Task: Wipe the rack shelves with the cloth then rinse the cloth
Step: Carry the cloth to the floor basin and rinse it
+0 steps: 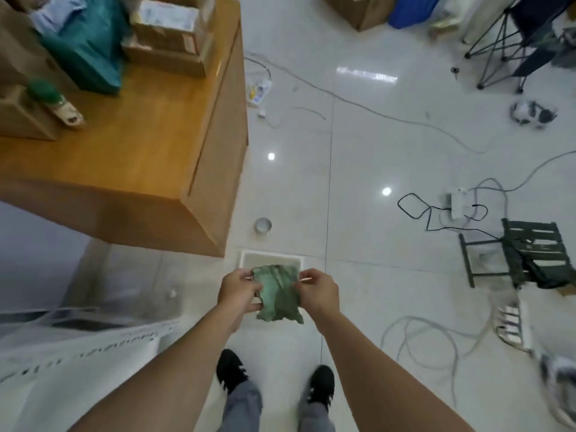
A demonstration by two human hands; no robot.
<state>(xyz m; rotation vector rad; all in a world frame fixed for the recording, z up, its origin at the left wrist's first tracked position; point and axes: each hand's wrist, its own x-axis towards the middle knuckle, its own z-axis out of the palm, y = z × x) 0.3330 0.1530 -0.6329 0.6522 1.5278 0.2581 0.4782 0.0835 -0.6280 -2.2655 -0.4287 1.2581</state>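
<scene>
A crumpled green cloth [278, 294] hangs between my two hands at waist height over the white tiled floor. My left hand [237, 289] pinches its left edge with thumb and curled fingers. My right hand [318, 291] pinches the right edge the same way. The cloth droops below both hands, its lower corners loose. No rack shelf and no sink or tap can be picked out in this view.
A wooden desk [149, 151] with boxes, a teal bag and a green-capped bottle [54, 101] stands at the left. Cables [436, 129], a power strip [458, 205], a dark folding stool [526, 254] and a small can [263, 226] lie on the floor. Plastic-wrapped items sit lower left.
</scene>
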